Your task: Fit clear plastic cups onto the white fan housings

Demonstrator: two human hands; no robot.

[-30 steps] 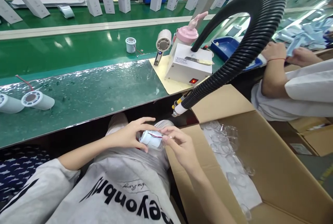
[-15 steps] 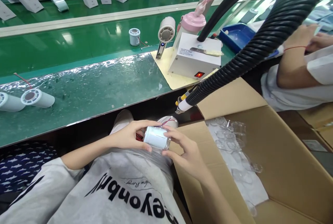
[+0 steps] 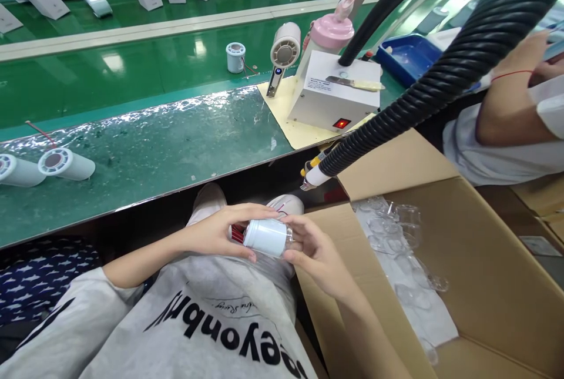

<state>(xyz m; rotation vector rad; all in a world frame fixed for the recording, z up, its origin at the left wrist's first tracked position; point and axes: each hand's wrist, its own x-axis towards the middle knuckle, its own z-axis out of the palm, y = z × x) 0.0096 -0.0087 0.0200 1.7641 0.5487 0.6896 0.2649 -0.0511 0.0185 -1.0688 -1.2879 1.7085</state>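
Above my lap I hold a light-blue cylindrical fan housing [image 3: 266,237] lying sideways. My left hand [image 3: 220,232] grips its left end, thumb below and fingers above. Red wires [image 3: 237,233] bunch between that palm and the housing. At the other end, my right hand [image 3: 315,252] has its fingers and thumb round a clear plastic piece [image 3: 288,237] at the housing's rim; whether it is fully seated I cannot tell. A thin wire shows above the housing, past my left fingertips.
On the green bench [image 3: 176,150] stand similar housings [image 3: 66,164], a handheld fan [image 3: 284,53], a pink-lidded bottle [image 3: 330,32] and a white machine [image 3: 335,91]. Its black hose [image 3: 396,111] arches over an open carton [image 3: 484,261] holding clear plastic parts [image 3: 396,238]. A co-worker's arm [image 3: 506,103] is at right.
The housing has rolled slightly in my hands, and its side seam no longer shows. My right fingers have curled closer around the clear end. The view has shifted a little.
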